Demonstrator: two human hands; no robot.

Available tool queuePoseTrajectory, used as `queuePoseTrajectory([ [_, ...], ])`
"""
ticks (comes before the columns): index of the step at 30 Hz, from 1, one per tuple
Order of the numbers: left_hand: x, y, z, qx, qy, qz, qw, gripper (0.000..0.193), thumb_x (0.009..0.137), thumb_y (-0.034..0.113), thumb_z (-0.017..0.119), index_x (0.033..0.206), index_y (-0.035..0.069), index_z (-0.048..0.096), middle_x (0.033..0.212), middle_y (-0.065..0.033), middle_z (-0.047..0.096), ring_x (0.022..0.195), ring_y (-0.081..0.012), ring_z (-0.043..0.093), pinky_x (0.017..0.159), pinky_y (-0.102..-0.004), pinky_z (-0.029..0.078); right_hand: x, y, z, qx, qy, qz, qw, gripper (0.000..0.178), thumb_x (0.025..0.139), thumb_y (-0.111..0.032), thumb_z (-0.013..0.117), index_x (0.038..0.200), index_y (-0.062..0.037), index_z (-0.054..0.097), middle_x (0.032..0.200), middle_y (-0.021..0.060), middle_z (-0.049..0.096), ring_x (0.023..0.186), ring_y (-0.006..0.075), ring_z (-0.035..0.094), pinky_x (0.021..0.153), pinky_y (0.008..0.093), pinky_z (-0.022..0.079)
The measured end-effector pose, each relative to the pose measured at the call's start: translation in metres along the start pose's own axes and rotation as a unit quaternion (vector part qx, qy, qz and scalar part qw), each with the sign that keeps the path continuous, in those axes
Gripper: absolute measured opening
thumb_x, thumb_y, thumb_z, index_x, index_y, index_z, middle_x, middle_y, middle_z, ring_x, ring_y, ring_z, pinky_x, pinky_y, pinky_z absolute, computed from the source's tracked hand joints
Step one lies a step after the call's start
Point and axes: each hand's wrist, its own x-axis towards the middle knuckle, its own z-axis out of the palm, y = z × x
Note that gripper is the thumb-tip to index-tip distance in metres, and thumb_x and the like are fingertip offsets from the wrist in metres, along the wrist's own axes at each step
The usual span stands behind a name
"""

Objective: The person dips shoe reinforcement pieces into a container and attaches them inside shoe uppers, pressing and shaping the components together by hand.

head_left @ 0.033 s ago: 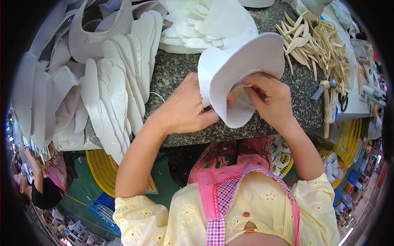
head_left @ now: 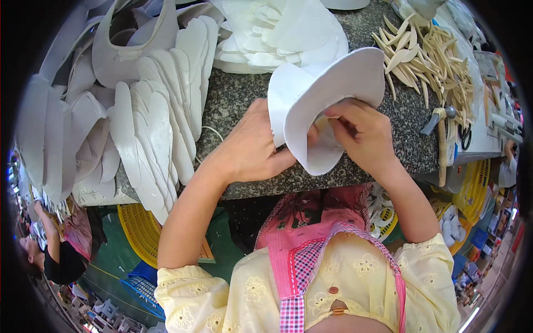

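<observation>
A curved white shoe-upper piece (head_left: 336, 77), bent into an open horseshoe shape, is held up over the front of the stone worktop. My left hand (head_left: 252, 147) is closed around its left side, some fingers tucked behind or inside the curve and hidden. At the inner edge on the right, my right hand (head_left: 363, 129) pinches with thumb and forefinger; its other fingers are curled. Behind the held piece lies a pile of similar white pieces (head_left: 311, 28). Long narrow white pieces (head_left: 152, 133) overlap in rows to the left of my left forearm.
A heap of thin beige curved strips (head_left: 427, 61) lies at the far right. Nearer, a hammer (head_left: 442, 139) rests at the right end of the speckled worktop (head_left: 233, 94). Below it are a yellow basket (head_left: 139, 233) and a blue basket (head_left: 144, 291). Another person (head_left: 55, 250) is at far left.
The white upper piece sits very slightly lower at its top edge, and my right fingers have shifted a little. Both hands keep their hold.
</observation>
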Motion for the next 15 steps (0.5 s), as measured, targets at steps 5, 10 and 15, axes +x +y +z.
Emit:
queuePoseTrajectory([
  [5,0.005,0.007,0.001,0.093,0.018,-0.019,0.995,0.019,0.066,0.016,0.055,0.084,0.010,0.058,0.088,-0.0096,0.057,0.088,-0.0301,0.050,0.078,-0.0390,0.035,-0.001,0.004,-0.004,0.097,0.008,0.021,0.995,0.015,0.068,0.002,0.060,0.081,-0.0040,0.060,0.072,0.0099,0.058,0.058,0.0198,0.059,0.052,0.0285,0.046],
  [10,0.011,0.003,0.001,0.005,0.000,-0.035,0.999,0.021,0.065,0.014,0.054,0.085,0.009,0.057,0.090,-0.0097,0.057,0.090,-0.0302,0.050,0.080,-0.0403,0.036,0.001,0.011,0.006,0.087,0.038,0.051,0.994,0.018,0.067,0.002,0.061,0.083,-0.0043,0.057,0.070,0.0092,0.057,0.056,0.0185,0.058,0.051,0.0275,0.046],
  [15,0.013,0.002,0.005,-0.073,0.027,-0.049,0.996,0.023,0.064,0.012,0.054,0.087,0.010,0.058,0.092,-0.0107,0.057,0.093,-0.0303,0.050,0.082,-0.0403,0.036,0.002,0.011,0.007,0.046,0.035,0.025,0.998,0.021,0.067,0.001,0.062,0.085,-0.0049,0.052,0.069,0.0084,0.056,0.056,0.0175,0.058,0.051,0.0272,0.046],
])
